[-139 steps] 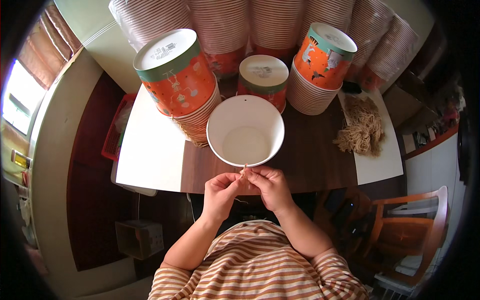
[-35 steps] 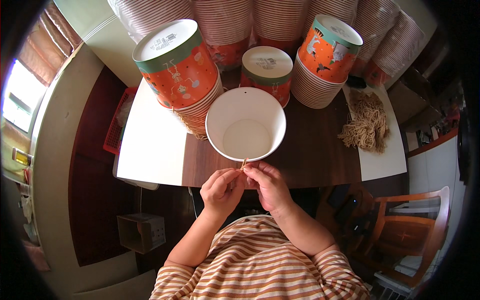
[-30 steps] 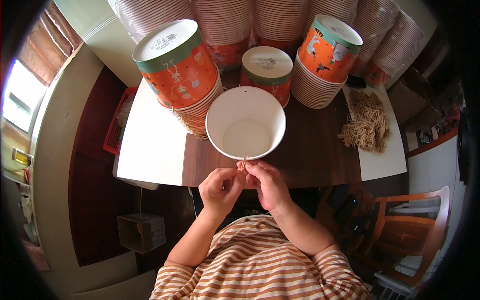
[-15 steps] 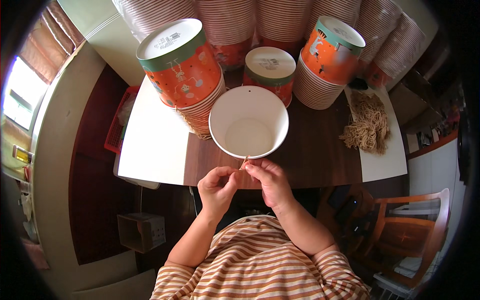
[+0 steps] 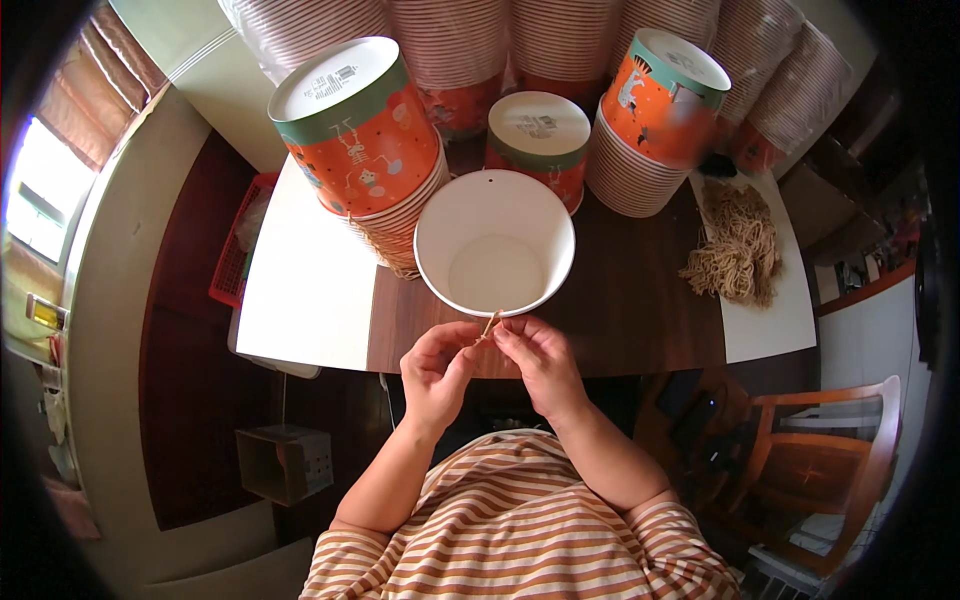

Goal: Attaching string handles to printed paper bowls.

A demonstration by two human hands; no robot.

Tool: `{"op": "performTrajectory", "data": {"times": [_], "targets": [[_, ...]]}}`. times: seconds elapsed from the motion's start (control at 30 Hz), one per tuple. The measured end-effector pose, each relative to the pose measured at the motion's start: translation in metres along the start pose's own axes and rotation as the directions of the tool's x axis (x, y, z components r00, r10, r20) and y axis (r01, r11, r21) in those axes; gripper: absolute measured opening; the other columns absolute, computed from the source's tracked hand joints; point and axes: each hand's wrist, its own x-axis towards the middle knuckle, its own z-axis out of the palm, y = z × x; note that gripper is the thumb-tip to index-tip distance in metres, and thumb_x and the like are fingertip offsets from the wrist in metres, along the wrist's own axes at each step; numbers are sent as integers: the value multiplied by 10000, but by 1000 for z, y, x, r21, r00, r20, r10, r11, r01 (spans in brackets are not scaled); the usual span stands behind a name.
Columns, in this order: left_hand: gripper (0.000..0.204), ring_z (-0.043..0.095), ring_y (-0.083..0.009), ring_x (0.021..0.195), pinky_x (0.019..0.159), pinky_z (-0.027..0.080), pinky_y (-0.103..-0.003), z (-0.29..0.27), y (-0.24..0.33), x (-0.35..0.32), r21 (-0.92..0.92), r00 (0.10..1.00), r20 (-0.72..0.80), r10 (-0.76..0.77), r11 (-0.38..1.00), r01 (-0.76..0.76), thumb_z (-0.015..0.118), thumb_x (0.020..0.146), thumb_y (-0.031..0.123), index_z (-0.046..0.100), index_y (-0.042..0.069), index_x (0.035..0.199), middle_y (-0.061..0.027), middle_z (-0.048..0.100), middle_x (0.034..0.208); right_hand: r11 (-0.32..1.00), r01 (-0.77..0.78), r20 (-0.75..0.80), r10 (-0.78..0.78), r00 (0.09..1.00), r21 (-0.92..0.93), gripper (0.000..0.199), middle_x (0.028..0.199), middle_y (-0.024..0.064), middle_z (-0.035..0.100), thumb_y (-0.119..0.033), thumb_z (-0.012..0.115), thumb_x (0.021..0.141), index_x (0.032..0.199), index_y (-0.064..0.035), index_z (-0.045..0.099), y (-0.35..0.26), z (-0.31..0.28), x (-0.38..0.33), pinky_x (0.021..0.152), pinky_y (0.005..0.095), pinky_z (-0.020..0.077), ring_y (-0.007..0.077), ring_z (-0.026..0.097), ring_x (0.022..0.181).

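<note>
A white-lined paper bucket [image 5: 495, 225] stands in front of me near the table's front edge, its mouth tilted toward me. One small hole shows in its far rim. At the near rim a short tan cord [image 5: 489, 324] comes off the bucket. My left hand [image 5: 435, 368] pinches the cord between thumb and forefinger. From the other side my right hand [image 5: 540, 362] pinches it too, with fingertips close against the rim. The fingertips partly hide the cord, and I cannot tell whether it is knotted.
Orange and green bucket stacks stand upside down at left [image 5: 365, 140] and right [image 5: 660, 110], with a shorter one [image 5: 540, 135] between. Plastic-wrapped stacks [image 5: 450, 50] line the back. A heap of tan cords [image 5: 738, 245] lies at right. A wooden chair [image 5: 815, 460] stands right of the table.
The bucket has turned and shifted slightly left, its far hole moving left too. My hands stay at the near rim, with the left fingers a little higher and more of the cord showing.
</note>
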Motion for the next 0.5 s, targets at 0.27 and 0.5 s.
{"op": "performTrajectory", "data": {"times": [0.27, 0.5], "targets": [[201, 523, -32, 681, 588, 394, -157, 5, -2, 7, 371, 982, 83, 171, 909, -190, 681, 818, 5, 653, -34, 1013, -4, 599, 860, 999, 36, 26, -36, 999, 3, 144, 937, 20, 641, -111, 561, 945, 1020, 1, 611, -1, -1, 0, 761, 215, 502, 68, 597, 833], [32, 452, -7, 586, 509, 348, -166, 6, 6, 11, 535, 980, 68, 186, 823, -193, 675, 803, -15, 647, -19, 819, 33, 560, 739, 998, 51, 15, -51, 999, -28, 150, 904, 5, 634, -141, 581, 943, 991, -3, 617, -2, 0, 1, 740, 205, 486, 51, 575, 812]]}}
